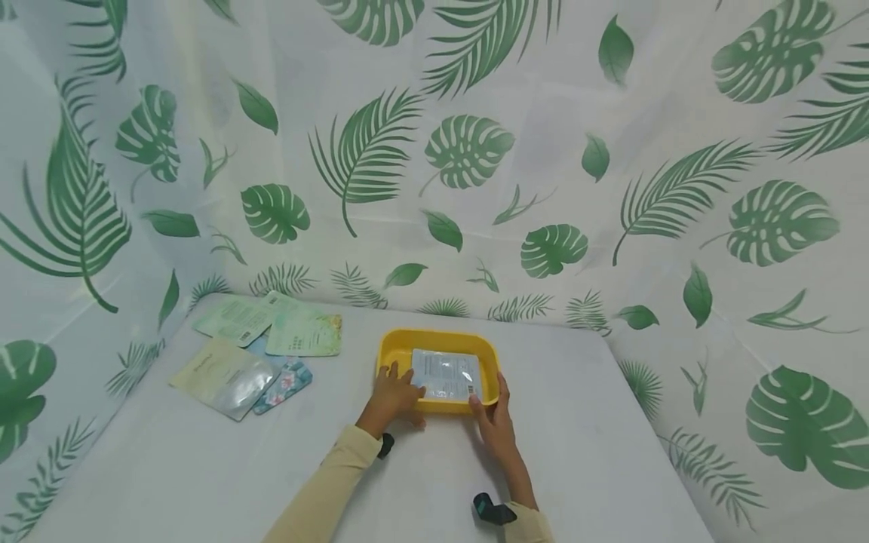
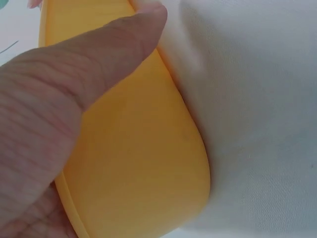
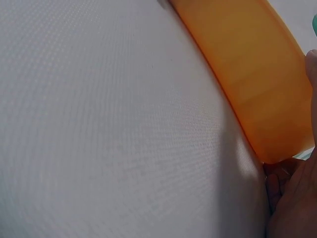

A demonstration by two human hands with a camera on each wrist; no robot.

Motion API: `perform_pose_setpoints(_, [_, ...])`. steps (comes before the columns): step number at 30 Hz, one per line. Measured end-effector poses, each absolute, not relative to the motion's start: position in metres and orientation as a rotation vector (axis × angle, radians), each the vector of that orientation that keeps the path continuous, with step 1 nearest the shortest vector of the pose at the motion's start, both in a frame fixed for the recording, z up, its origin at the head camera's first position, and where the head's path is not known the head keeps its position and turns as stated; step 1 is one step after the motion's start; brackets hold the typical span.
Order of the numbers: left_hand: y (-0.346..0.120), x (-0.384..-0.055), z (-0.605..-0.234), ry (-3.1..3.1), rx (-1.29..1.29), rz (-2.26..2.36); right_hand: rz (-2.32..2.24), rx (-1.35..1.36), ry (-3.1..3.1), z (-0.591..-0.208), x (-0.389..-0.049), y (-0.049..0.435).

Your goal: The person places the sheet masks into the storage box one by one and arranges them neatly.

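Left hand (image 1: pixel 394 394) and right hand (image 1: pixel 497 426) grip oblong yellow plastic tray (image 1: pixel 441 340);
flat silver packet (image 1: pixel 445 374) lies inside; flat pastel packets (image 1: pixel 301 332) outside.

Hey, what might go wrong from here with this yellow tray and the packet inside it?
The packet looks loose in the yellow tray, so tilting might make it slide.
The left grip reaches over the rim beside the packet and could nudge it.
With the right grip also toward the near side, the far side may dip if lifted.
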State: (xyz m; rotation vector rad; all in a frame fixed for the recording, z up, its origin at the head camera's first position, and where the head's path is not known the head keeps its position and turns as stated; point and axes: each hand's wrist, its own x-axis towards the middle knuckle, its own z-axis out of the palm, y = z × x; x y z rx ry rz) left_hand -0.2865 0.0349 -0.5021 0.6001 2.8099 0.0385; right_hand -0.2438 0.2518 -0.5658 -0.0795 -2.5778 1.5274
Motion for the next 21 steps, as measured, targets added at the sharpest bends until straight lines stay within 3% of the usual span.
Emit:
perform_pose_setpoints(14, [0.027,-0.281,-0.514,2.982,0.676,0.120,1.535,-0.053,-2.552,-0.570,-0.241,0.248])
perform_pose_setpoints(21, [0.020,-0.281,-0.530,3.121,0.940,0.378,1.494,-0.043,-2.543,-0.564,-0.239,0.251])
